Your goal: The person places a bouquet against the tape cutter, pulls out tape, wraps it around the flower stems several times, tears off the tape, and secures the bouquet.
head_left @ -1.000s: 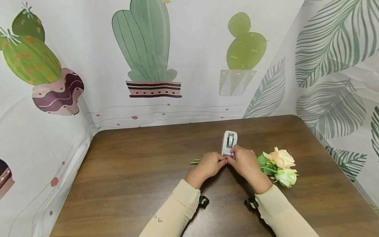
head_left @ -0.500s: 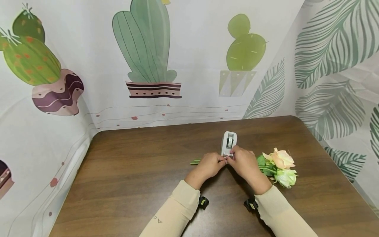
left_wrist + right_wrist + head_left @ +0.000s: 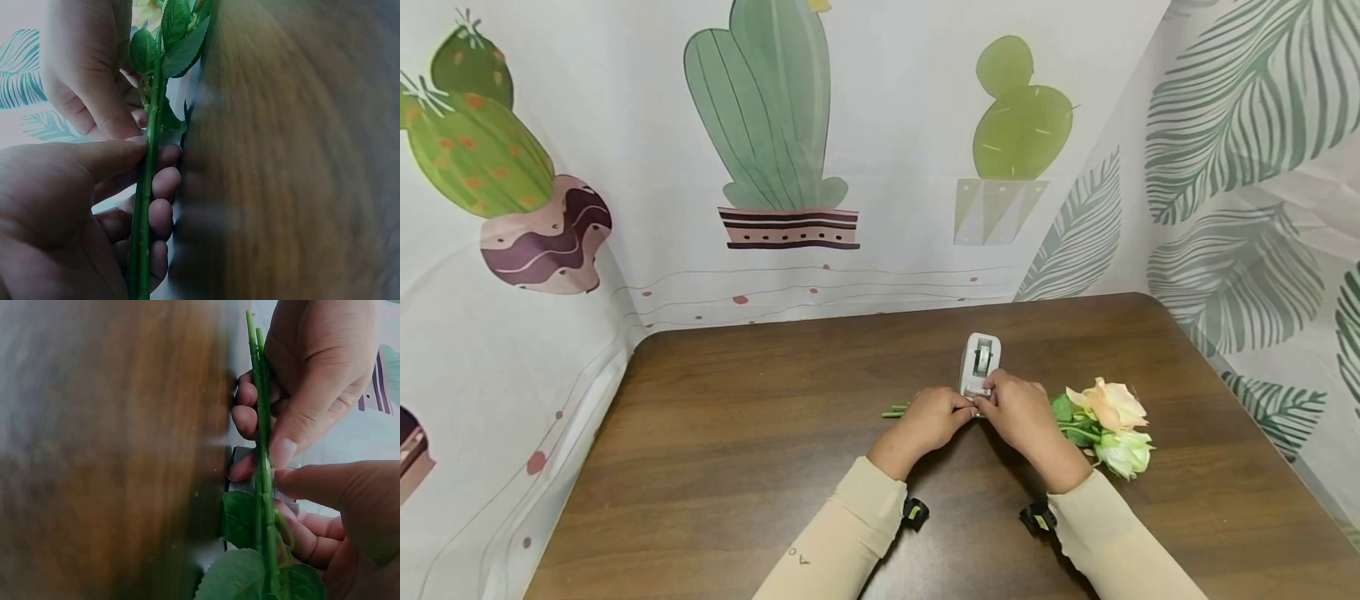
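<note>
Two roses, one peach [image 3: 1116, 404] and one pale green-white [image 3: 1124, 452], lie with their heads toward the right. My left hand [image 3: 930, 417] grips their green stems [image 3: 144, 206], fingers curled behind and thumb in front; the cut ends stick out on its left. Beside it, my right hand [image 3: 1022, 408] pinches at the stems with thumb and fingers, just below the leaves [image 3: 234, 575]. A small shiny patch, perhaps clear tape, shows on the stems between the two thumbs in the right wrist view. Directly behind the fingertips stands a white tape dispenser [image 3: 972, 383], its front partly hidden.
The brown wooden table [image 3: 760, 433] carries all of this. A white curtain [image 3: 910, 108] printed with cacti and leaves hangs behind it and along the sides. Dark wrist cameras [image 3: 914, 512] sit at both beige cuffs.
Both hands stay almost in place at the stems. The right fingertips shift very slightly, and a small pale bit shows under the right thumb. The dispenser stands where it was.
</note>
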### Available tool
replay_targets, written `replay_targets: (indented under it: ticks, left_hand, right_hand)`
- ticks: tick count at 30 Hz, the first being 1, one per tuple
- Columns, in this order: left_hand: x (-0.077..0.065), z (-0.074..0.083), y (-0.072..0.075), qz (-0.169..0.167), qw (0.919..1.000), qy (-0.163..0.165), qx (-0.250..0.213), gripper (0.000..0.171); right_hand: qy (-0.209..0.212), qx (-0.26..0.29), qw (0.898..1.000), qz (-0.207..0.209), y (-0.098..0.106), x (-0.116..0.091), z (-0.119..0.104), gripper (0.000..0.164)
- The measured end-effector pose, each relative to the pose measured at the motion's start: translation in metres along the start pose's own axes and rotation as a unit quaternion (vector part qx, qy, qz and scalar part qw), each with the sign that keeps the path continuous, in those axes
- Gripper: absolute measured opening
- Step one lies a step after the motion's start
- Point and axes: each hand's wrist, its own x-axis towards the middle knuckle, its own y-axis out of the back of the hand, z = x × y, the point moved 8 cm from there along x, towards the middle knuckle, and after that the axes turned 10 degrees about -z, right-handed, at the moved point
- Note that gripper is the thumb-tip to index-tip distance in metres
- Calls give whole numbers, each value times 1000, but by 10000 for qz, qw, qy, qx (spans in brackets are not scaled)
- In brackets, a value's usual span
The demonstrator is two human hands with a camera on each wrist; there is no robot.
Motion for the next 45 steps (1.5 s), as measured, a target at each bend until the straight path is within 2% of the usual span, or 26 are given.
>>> replay_targets:
  ticks: [9,13,20,29,36,40,45]
  left_hand:
    - [-4,0,3,-96,9999,36,91,21]
    - [-6,1,4,-176,9997,65,138,21]
    - [-7,3,7,-241,9997,-93,24,21]
    - [-10,8,11,-245,9994,-236,22,19]
    - [-16,20,25,-50,9990,-410,189,22]
    - [-20,25,34,82,9987,-432,267,24]
    - [-23,23,43,227,9991,-346,84,25]
  right_hand:
    - [-63,141,9988,-470,5,-1,0,15]
    - [-88,155,9984,-540,9,-2,0,17]
    - [50,105,9992,-395,20,-5,-4,19]
    - [-40,336,9992,-212,35,-11,-9,18]
    - [284,756,9963,302,59,-24,-30,17]
    - [473,1016,9927,441,67,-30,-41,17]
    - [629,1230,9892,497,71,-35,-50,14]
